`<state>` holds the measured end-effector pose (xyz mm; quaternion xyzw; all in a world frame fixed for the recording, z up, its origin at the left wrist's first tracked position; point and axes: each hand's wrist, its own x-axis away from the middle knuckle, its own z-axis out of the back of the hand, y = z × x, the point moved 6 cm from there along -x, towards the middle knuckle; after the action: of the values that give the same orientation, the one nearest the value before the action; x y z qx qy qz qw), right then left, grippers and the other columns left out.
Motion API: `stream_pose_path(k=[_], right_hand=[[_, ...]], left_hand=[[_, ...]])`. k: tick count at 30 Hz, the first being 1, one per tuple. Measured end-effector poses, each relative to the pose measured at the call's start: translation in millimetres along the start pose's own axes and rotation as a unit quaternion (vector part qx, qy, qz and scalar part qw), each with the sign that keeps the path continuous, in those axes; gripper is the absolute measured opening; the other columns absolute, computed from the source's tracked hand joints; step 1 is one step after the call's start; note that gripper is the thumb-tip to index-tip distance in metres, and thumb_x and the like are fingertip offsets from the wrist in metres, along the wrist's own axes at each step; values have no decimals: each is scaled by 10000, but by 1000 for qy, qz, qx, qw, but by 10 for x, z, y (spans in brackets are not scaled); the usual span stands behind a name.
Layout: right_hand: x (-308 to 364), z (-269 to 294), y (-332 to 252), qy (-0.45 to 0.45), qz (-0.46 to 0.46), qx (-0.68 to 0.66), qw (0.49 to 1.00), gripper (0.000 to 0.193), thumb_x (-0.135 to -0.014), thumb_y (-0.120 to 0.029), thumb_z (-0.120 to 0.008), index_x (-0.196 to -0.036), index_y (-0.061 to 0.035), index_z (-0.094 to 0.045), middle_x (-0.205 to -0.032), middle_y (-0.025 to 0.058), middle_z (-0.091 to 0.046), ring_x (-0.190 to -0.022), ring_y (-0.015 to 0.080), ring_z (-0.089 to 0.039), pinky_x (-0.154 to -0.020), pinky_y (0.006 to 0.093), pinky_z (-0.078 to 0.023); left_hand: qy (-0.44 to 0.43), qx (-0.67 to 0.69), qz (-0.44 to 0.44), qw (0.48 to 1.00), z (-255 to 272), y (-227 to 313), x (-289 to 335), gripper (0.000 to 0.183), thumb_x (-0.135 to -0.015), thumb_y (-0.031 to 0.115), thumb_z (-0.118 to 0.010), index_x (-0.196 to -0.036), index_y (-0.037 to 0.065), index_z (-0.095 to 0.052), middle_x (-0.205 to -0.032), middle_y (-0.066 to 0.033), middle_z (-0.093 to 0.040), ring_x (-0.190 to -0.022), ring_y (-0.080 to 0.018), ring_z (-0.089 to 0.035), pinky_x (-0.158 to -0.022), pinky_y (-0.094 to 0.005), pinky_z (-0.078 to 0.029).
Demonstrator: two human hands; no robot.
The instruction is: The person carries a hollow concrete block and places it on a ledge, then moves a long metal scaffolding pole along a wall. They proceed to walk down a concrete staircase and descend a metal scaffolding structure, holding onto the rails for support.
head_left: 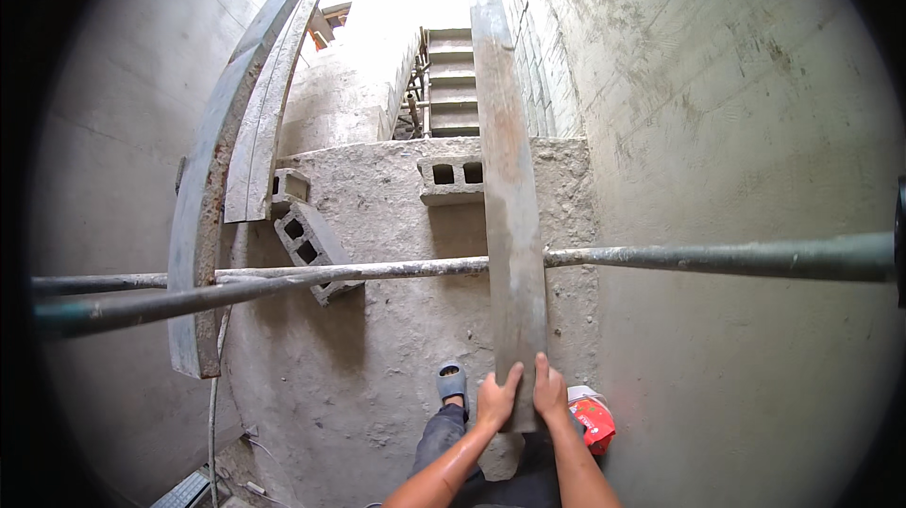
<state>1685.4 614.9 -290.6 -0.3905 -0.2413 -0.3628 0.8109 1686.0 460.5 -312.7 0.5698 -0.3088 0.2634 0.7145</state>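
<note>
A long grey plank [512, 187] with brownish stains runs away from me, over a horizontal metal pipe, toward the bright far end. Near its close end, my left hand [496, 398] grips the left edge with the thumb on top. My right hand [550, 387] holds the opposite edge in the same way, thumb on the upper face. Both hands' other fingers are hidden at the sides and underneath. The pipe [661, 259] spans the passage from wall to wall, and the plank crosses on top of it.
Two more long planks [212, 187] lean on the left, one crossing the pipes. Hollow concrete blocks [451, 194] stand on the rough floor, with another tilted block [319, 242] further left. Stairs [453, 83] descend beyond the landing edge. A red bag [596, 423] sits by my right arm.
</note>
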Motion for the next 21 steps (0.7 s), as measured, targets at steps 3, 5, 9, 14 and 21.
stream_pose_path(k=[3,5,9,14,21], right_hand=[[-570,189,-678,-16,52,-42,998,799,-988,-634,-298,-1125,60,-671,-1091,337,-638,-1158,471,-571,-998,480,-424],[-803,381,-1096,-13,77,-47,996,831,-982,-647,-296,-1098,92,-658,-1106,365,-614,-1145,492,-566,-996,484,-419],[-1604,585,-2007,0,74,9,997,1012,-942,-733,-235,-956,187,-657,-1000,454,-580,-1135,540,-547,-1017,493,-393],[-2831,486,-2632,1,58,29,998,1039,-930,-758,-215,-1002,178,-660,-1101,430,-583,-1180,514,-537,-1041,477,-387],[-4101,-378,-2217,-48,9,31,998,1090,-891,-820,-207,-1197,150,-598,-1285,377,-533,-1311,454,-461,-1112,438,-331]], left_hand=[[30,41,-84,995,66,845,-502,656,-848,538,-706,-1089,-71,-672,-1045,-231,-715,-1024,-316,-686,-894,-396,-509],[26,74,-73,994,79,1257,-721,642,-835,533,-723,-1076,-60,-679,-1035,-221,-720,-974,-282,-693,-873,-394,-518],[44,-52,-67,995,208,2110,-1557,778,-821,657,-654,-1042,-87,-698,-973,-234,-719,-932,-284,-695,-846,-369,-503],[19,-86,-27,996,103,2565,-2927,911,-808,736,-599,-1054,-138,-677,-1020,-301,-691,-996,-319,-683,-869,-366,-486],[8,-113,-12,993,-113,1763,-4429,887,-845,765,-511,-1205,-31,-661,-1181,-259,-666,-1168,-349,-618,-979,-384,-441]])
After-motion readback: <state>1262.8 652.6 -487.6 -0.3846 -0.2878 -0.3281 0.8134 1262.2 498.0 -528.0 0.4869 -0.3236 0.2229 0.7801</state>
